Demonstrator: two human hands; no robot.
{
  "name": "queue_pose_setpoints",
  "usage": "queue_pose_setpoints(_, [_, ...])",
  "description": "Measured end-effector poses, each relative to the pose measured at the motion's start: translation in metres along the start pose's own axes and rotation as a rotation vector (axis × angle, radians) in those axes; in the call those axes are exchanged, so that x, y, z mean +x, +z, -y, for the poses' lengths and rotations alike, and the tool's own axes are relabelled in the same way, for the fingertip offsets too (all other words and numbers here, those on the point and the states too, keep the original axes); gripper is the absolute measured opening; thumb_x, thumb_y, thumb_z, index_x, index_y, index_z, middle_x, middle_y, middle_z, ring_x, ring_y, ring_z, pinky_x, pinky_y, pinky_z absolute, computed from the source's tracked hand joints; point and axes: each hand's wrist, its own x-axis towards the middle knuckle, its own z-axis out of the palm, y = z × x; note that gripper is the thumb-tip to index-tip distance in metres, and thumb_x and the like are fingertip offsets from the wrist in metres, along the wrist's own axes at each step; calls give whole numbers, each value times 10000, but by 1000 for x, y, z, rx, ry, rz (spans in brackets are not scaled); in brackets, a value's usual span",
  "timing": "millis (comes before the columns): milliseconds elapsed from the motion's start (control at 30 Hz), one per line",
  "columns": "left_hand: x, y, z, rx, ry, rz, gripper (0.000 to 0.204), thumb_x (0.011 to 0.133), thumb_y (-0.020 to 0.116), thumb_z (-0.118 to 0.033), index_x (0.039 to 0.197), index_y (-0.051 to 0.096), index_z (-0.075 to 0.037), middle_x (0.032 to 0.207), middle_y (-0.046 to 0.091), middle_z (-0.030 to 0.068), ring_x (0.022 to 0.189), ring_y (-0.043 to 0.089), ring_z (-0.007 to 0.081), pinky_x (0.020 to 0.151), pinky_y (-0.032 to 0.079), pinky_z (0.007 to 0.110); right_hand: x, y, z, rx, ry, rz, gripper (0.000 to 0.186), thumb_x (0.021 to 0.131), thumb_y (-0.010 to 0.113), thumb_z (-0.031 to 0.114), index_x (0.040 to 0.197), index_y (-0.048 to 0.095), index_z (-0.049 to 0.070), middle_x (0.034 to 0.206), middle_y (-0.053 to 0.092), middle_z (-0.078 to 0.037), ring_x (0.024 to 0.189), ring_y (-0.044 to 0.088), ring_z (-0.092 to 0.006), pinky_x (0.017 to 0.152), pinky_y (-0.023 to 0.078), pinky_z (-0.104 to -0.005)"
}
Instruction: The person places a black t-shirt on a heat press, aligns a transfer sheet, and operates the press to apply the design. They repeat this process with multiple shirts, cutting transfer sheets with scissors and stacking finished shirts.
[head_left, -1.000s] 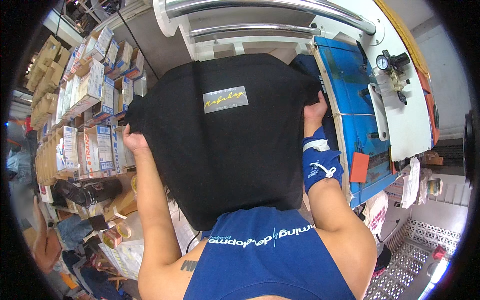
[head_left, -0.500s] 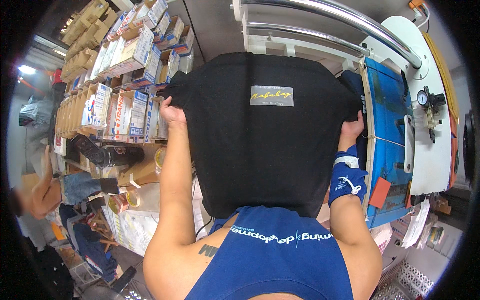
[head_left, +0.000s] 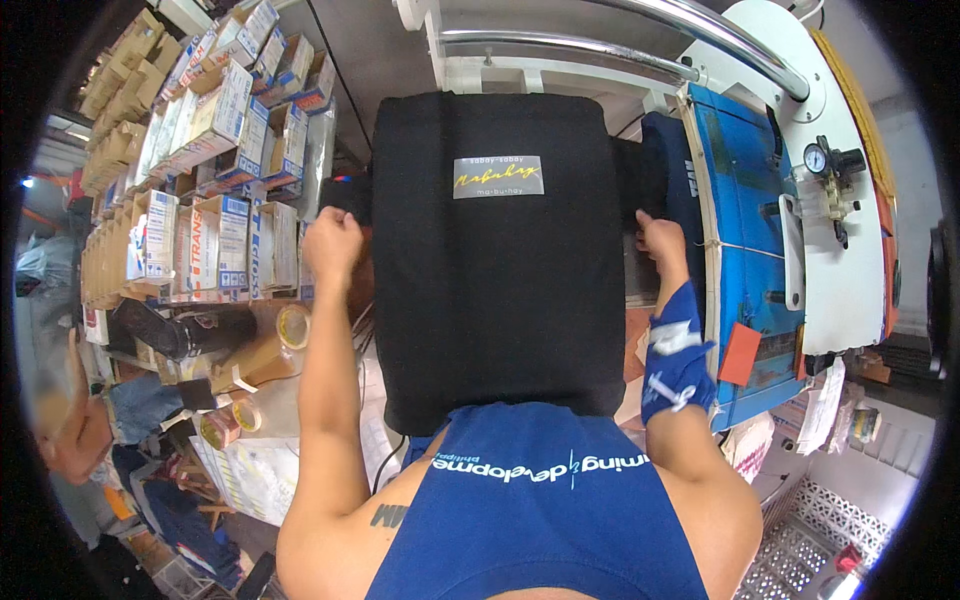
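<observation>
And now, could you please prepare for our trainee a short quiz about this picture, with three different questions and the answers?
1. True or false: the black shirt lies bunched in a heap.
2. On which arm is the blue wrap worn? A) left B) right C) both
3. Fill in: the left hand and the right hand are at the shirt's ____.

Key: 1. False, it is spread out. 2. B. 3. Sleeves.

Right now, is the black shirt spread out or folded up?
Spread out: the shirt lies broad and nearly flat, its grey patch facing up and sleeves out at both sides. Its underside is hidden.
</observation>
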Motion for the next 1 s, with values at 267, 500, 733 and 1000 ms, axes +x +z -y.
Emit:
queue_pose_setpoints(267, [-69,43,-87,-260,743,-113,350,866,686,-151,1191,648,-27,1256,593,167,1255,525,369,1125,343,592,-103,90,50,-193,-1283,-178,399,855,712,215,1186,662,-1,1344,588,-212,1281,538,-394,1105,408,-485])
queue_pose_setpoints(500, [-74,40,-94,-75,757,-103,428,898,686,-261,1300,643,-118,1295,563,151,1295,470,377,1135,323,611,-114,113,56,-375,-1194,-204,496,923,636,303,1340,585,39,1446,529,-150,1375,439,-363,1159,307,-542])
queue_pose_setpoints(733, [-74,39,-98,-10,723,-65,416,928,673,-270,1323,650,-141,1320,531,144,1310,460,356,1147,325,589,-112,114,55,-438,-1186,-194,492,930,623,308,1350,587,55,1448,534,-120,1378,434,-362,1164,298,-537])
queue_pose_setpoints(1000, [-75,37,-98,0,728,-75,408,930,672,-263,1319,654,-143,1312,536,144,1306,464,351,1150,323,588,-113,115,55,-431,-1180,-193,491,933,618,313,1349,589,54,1448,533,-124,1382,429,-362,1165,296,-540])
